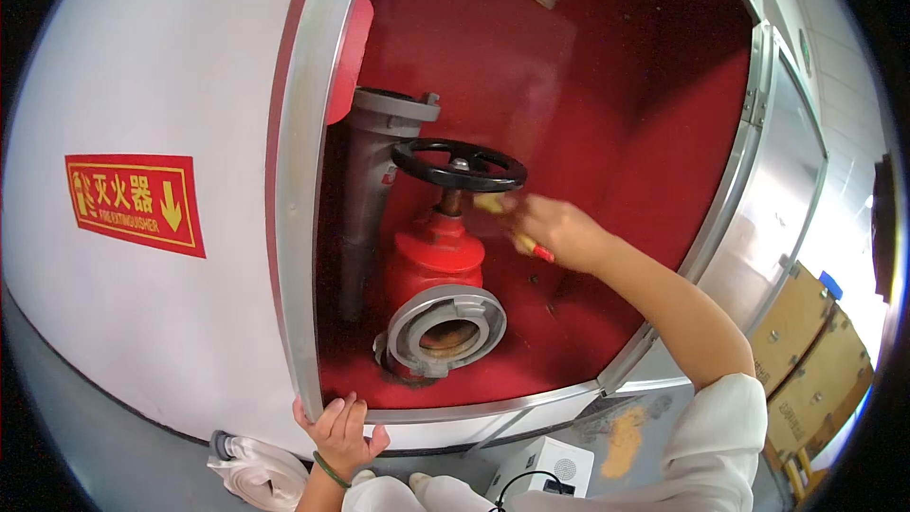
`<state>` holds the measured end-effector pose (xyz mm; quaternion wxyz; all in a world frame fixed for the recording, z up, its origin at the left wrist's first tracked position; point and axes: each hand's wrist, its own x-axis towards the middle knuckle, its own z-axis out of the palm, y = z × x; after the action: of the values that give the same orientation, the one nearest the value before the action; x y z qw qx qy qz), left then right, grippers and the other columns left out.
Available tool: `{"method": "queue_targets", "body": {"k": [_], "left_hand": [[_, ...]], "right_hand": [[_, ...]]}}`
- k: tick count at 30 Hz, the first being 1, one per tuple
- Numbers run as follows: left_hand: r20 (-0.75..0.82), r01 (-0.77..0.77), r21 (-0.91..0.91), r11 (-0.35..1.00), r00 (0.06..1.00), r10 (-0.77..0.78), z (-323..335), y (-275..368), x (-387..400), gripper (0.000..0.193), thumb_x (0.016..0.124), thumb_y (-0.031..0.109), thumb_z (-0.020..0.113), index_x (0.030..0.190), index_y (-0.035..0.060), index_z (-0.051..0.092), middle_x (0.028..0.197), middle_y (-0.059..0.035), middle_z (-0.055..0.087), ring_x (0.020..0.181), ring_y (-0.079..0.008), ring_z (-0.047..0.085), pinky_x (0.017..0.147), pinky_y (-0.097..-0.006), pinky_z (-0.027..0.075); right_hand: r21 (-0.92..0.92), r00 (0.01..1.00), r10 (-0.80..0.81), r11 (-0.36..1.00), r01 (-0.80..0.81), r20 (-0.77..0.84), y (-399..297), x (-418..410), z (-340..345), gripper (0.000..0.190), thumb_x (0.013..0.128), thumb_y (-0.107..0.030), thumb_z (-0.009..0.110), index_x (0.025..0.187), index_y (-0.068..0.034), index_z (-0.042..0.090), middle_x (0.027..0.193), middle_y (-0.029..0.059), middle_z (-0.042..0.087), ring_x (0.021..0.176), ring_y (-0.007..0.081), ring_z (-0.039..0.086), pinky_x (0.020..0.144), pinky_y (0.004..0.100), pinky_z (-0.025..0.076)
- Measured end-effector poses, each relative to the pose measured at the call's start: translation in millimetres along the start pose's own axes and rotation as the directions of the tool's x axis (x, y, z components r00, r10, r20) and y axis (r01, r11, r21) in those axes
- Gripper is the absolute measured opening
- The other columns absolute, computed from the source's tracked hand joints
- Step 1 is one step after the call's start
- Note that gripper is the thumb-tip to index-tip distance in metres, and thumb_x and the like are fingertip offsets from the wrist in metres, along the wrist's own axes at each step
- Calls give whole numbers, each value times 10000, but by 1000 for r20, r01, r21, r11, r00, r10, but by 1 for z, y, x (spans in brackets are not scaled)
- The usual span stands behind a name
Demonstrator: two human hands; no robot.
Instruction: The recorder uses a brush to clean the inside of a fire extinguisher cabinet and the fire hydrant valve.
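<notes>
My right hand [561, 231] reaches into a red-lined fire hydrant cabinet and is blurred. It grips a small yellow tool [527, 242] with a red end; the tool's pale yellow head is just under the handwheel's rim. The black handwheel [455, 174] tops a red hydrant valve [439, 250]. A grey metal hose coupling [455, 331] faces outward below, its opening rusty inside. My left hand [340, 430] holds the lower left corner of the cabinet's metal frame [302, 341]. Behind the valve stands a grey fire hose nozzle [366, 178], upright and partly hidden.
A rolled white fire hose [259, 476] lies on the floor at lower left. Near my feet stands a white box with a cable [544, 466]. The glazed cabinet door [761, 206] is swung out to the right, with wooden crates [817, 363] beyond. A red sign [135, 205] marks the wall.
</notes>
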<state>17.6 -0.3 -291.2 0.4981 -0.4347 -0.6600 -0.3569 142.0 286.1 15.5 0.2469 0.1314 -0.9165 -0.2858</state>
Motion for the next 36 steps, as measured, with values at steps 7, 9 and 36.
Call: {"method": "queue_targets", "body": {"k": [7,9,36], "left_hand": [[2,-13,7,1000,1000,13,3,1,1,334,723,379,528,884,93,588,992,-29,570,1079,-155,411,963,-628,248],[-9,-26,10,1000,1000,26,4,-1,1,328,732,380,522,883,95,584,989,-31,568,1081,-155,407,960,-629,250],[-24,-20,1,1000,999,20,2,1,5,317,744,349,513,907,89,592,1005,-38,591,1107,-178,410,985,-613,228]], "right_hand": [[11,908,-13,1000,20,-419,32,39,-58,253,809,-59,618,1060,-40,588,989,131,615,916,299,604,773,347,507],[65,844,86,996,-60,-530,47,69,-81,260,822,-73,629,1072,-27,576,1029,128,616,948,296,605,807,349,495],[665,978,201,724,-185,54,-60,-46,130,291,708,-65,622,997,-29,609,1002,182,601,944,356,577,826,421,473]]}}
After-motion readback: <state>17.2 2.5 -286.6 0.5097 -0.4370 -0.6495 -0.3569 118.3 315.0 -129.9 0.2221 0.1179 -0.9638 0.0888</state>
